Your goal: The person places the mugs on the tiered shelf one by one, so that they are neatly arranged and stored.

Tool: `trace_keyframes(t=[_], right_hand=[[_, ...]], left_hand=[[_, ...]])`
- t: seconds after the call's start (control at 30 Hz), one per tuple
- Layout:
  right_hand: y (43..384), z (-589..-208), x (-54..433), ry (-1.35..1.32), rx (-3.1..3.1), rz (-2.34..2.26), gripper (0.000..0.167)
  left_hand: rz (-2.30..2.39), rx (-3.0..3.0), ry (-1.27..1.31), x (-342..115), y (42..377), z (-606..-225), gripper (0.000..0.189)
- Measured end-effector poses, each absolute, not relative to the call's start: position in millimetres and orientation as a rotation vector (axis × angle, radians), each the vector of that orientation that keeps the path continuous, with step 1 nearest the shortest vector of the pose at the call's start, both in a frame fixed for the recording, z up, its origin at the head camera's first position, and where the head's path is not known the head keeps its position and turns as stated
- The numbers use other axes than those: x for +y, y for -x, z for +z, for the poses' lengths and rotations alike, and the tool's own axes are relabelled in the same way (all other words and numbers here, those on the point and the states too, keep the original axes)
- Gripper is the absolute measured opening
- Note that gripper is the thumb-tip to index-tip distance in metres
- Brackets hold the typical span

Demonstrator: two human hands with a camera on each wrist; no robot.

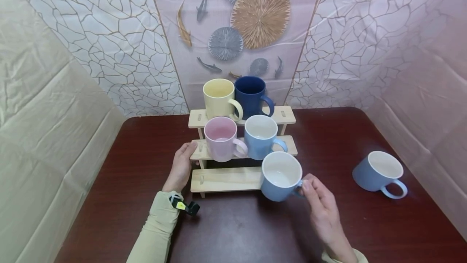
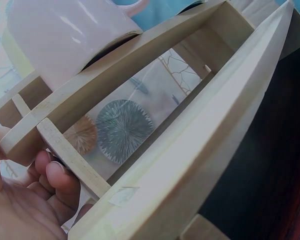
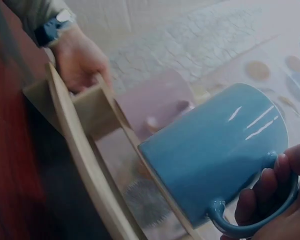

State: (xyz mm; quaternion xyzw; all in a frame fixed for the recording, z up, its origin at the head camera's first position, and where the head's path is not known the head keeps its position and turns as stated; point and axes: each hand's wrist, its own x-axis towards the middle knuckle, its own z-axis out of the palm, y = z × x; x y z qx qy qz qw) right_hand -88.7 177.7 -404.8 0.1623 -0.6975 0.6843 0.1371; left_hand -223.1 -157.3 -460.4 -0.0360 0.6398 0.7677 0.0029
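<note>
With thumb and fingers, my right hand [image 1: 322,206] grips the handle of a light blue mug [image 1: 274,190], white inside. The mug is upright in the head view, overlapping the right end of the lowest step of a three-tier wooden rack [image 1: 226,180]. My left hand [image 1: 181,167] holds the left end of the middle step; in the left wrist view its curled fingers [image 2: 62,177] are under the board. On that middle step stand a pink mug [image 1: 220,147] and another light blue mug [image 1: 258,145], handles to the right.
A yellow mug [image 1: 217,105] and a navy mug [image 1: 248,105] stand on the top step. Off to the right, a blue mug [image 1: 368,176] with a white inside is on the dark red table [image 1: 365,222]. Patterned cloth [image 1: 127,32] hangs behind, with plain cloth at both sides.
</note>
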Motion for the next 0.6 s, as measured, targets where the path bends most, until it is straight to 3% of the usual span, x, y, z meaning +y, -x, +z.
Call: trace_keyframes(t=[0.6], right_hand=[[111, -422, 122, -0.683, -2.119, 2.01, 0.025]], left_hand=[[2.416, 1.999, 0.112, -158, 224, -461, 0.027]])
